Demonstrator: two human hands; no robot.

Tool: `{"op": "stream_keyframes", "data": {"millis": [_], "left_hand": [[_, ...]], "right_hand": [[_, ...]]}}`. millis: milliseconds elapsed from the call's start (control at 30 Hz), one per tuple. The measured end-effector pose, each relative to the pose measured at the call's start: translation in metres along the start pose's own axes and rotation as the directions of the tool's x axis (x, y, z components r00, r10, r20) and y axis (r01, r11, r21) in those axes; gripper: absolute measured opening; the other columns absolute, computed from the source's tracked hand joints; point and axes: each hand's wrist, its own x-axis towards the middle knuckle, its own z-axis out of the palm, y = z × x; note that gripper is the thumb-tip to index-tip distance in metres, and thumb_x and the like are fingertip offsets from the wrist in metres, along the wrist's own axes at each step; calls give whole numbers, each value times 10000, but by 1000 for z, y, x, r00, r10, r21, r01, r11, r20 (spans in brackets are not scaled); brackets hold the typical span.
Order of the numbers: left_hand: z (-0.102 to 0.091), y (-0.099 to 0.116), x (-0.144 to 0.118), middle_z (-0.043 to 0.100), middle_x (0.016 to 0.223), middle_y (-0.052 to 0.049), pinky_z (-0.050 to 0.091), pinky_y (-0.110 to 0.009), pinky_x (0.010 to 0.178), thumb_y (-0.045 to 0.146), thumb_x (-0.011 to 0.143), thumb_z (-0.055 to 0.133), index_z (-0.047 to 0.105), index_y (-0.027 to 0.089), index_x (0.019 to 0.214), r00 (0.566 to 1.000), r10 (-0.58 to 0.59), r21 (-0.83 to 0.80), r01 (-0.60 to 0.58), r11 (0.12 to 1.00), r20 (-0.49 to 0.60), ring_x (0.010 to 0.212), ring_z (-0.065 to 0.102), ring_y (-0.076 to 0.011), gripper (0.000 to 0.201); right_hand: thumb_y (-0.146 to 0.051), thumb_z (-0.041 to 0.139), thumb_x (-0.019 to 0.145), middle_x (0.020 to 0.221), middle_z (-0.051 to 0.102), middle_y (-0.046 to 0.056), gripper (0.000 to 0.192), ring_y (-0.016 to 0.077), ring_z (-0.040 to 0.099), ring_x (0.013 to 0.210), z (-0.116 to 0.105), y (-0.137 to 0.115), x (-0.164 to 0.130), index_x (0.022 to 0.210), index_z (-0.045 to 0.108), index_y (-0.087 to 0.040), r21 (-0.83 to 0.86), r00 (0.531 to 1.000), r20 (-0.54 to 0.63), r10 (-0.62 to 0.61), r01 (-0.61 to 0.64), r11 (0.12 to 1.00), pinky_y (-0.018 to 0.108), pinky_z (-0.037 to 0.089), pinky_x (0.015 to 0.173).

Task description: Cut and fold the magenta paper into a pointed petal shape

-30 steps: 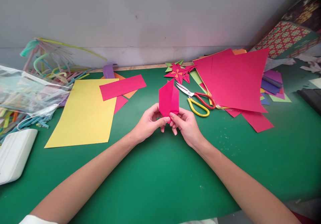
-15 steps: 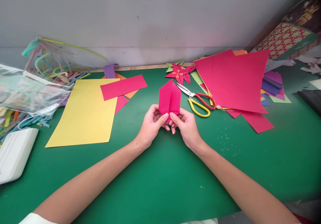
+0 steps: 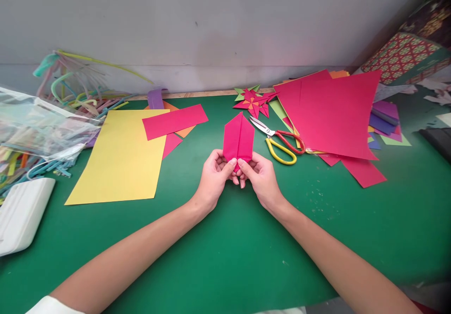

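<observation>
A folded piece of red paper (image 3: pixel 239 138) stands between my hands, pointed at its top, with a crease running down its middle. My left hand (image 3: pixel 215 178) grips its lower left corner, the thumb pressed on the front. On the lower right, my right hand (image 3: pixel 261 179) pinches it the same way, the two thumb tips close together. Fingers behind the paper are partly hidden. Just right of the paper lie scissors (image 3: pixel 273 135) with one red and one yellow handle, blades partly spread. Beyond them rest folded paper stars (image 3: pixel 252 102) in red, orange and green.
A yellow sheet (image 3: pixel 120 159) and a red strip (image 3: pixel 175 121) lie on the green table (image 3: pixel 225 257) at left. Pipe cleaners (image 3: pixel 70 93), plastic bags and a white box (image 3: pixel 24 215) are farther left. Large red sheets (image 3: pixel 331 114) pile up at right, against the grey wall (image 3: pixel 197 18).
The view has shifted very slightly. Both hands keep their hold on the folded red paper, which tilts a little and shows its middle crease more evenly.
</observation>
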Motion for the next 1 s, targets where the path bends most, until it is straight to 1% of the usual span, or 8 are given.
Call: {"op": "stream_keyframes", "data": {"millis": [167, 433, 500, 567, 667, 767, 867, 1000], "left_hand": [[0, 0, -1, 663, 781, 17, 553, -231, 514, 354, 917, 786, 559, 170, 1000, 1000, 6, 13, -6, 1000, -15, 559, 628, -99, 304], [2, 1, -5, 642, 715, 23, 549, -246, 506, 380, 970, 715, 527, 190, 947, 999, -50, -41, 50, 998, -20, 540, 618, -114, 268], [0, 4, -3, 639, 697, 19, 539, -235, 486, 401, 974, 706, 541, 186, 941, 998, -55, -10, 55, 998, -12, 531, 610, -113, 274], [-3, 8, 2, 645, 690, 10, 528, -224, 463, 419, 954, 727, 578, 173, 955, 998, -53, 61, 52, 997, 16, 529, 607, -114, 288], [-10, 19, 10, 652, 680, -2, 515, -220, 423, 443, 879, 806, 648, 148, 961, 992, -75, 191, 54, 980, 105, 515, 583, -113, 345], [-15, 27, 14, 667, 675, -21, 506, -214, 412, 447, 838, 843, 696, 135, 928, 981, -107, 244, 65, 968, 162, 540, 593, -123, 356], [-14, 26, 13, 681, 667, -28, 504, -217, 428, 440, 864, 816, 706, 140, 886, 990, -54, 232, 23, 973, 129, 530, 596, -120, 321], [-10, 17, 8, 660, 639, -4, 474, -212, 430, 417, 872, 808, 698, 151, 873, 998, 25, 186, -36, 982, 57, 499, 562, -103, 288]], "right_hand": [[-442, 789, 899, 674, 676, -14, 275, 114, 591, 490, 0, -1, -1, 887, 685, -188, -11, 1000, -4, 12, -12, 1000, 234, 505, 423], [-432, 773, 912, 688, 679, -6, 265, 123, 601, 500, 3, 0, -3, 883, 679, -186, -21, 999, 19, 32, -31, 999, 236, 503, 426], [-424, 764, 923, 691, 671, -5, 254, 122, 596, 506, 1, 1, -3, 901, 694, -180, -24, 999, 35, 31, -30, 999, 233, 499, 425], [-421, 758, 930, 680, 651, -12, 247, 116, 572, 501, -3, 1, -4, 932, 713, -178, -22, 998, 46, 39, -38, 999, 227, 487, 414], [-424, 766, 924, 659, 623, -23, 248, 110, 527, 491, -9, -1, -3, 974, 734, -182, -5, 996, 58, 68, -68, 998, 214, 452, 385], [-427, 777, 913, 658, 621, -19, 251, 113, 520, 506, -12, -3, -2, 965, 738, -185, 10, 993, 78, 90, -91, 996, 205, 434, 374], [-428, 780, 910, 668, 630, -15, 247, 113, 519, 509, -11, -5, -3, 964, 743, -190, 17, 992, 84, 96, -98, 995, 206, 437, 379], [-427, 787, 904, 662, 629, -17, 252, 114, 516, 503, -8, -4, -4, 986, 750, -192, 28, 993, 60, 97, -99, 995, 210, 441, 383]]}}
